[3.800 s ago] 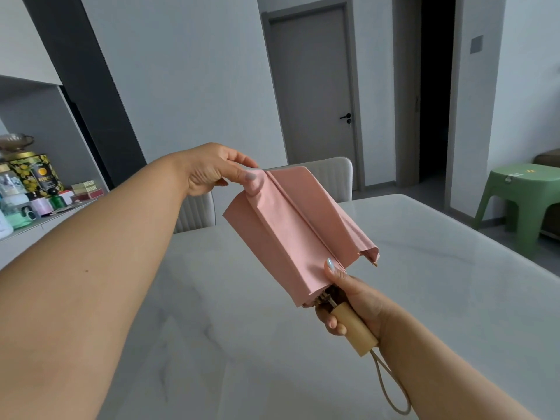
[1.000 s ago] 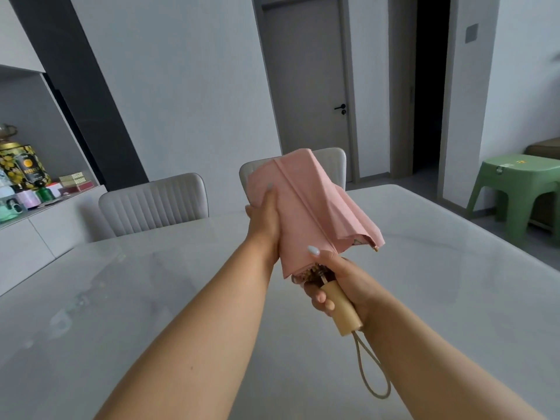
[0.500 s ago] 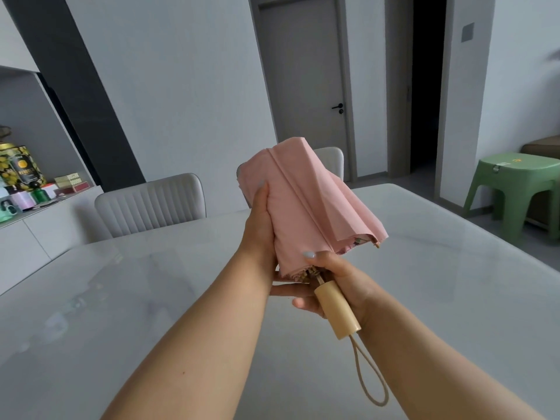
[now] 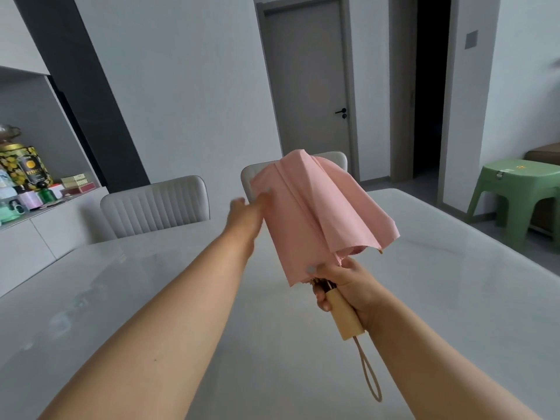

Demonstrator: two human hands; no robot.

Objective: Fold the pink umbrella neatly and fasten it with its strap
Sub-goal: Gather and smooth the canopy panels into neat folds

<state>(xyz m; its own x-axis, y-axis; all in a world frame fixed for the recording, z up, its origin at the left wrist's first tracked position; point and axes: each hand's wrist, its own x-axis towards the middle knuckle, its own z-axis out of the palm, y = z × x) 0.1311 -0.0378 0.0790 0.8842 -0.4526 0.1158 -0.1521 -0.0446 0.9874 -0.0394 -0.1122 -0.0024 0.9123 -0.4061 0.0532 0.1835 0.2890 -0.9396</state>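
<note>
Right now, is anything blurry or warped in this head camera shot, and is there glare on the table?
Head view: the left hand is motion-blurred at its fingers; the pink umbrella and right hand are fairly sharp. Wide-angle distortion bends the door frame and walls. The glossy table shows soft pale reflections, no harsh glare.

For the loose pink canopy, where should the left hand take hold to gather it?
Probably around the middle of the pink canopy, coming from its left side, where the left hand already is. The pleats flare out lower right, and the right hand holds the wooden handle, so a wrapping grip could close them.
</note>
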